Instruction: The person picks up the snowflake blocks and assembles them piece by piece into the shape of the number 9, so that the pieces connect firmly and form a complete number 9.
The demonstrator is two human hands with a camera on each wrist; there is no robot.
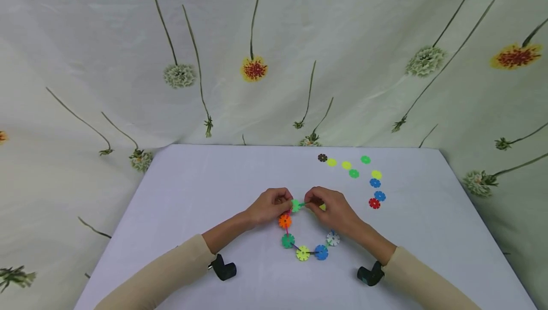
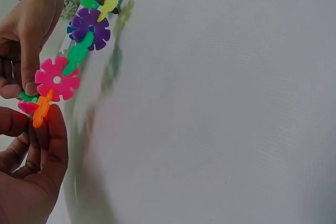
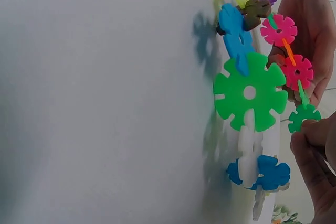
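Note:
A curved chain of interlocking notched plastic discs spans between the two hands, slotted crosswise into each other. My left hand (image 1: 267,207) pinches the chain at its upper left, by a pink disc (image 3: 297,72) and an orange disc (image 2: 43,109). Opposite it, my right hand (image 1: 334,208) pinches a green disc (image 3: 303,118) between thumb and forefinger. In the head view the chain hangs round below the hands, through an orange disc (image 1: 284,221), a lime disc (image 1: 302,253), a blue disc (image 1: 321,252) and a white disc (image 1: 333,238). The right fingers partly cover a yellow piece (image 1: 323,207).
Several loose discs lie scattered at the back right of the white table (image 1: 205,177), among them a brown disc (image 1: 322,158) and a red disc (image 1: 374,203). Black wrist devices (image 1: 224,268) sit at both sleeves. A flower-printed cloth (image 1: 282,24) hangs behind the table.

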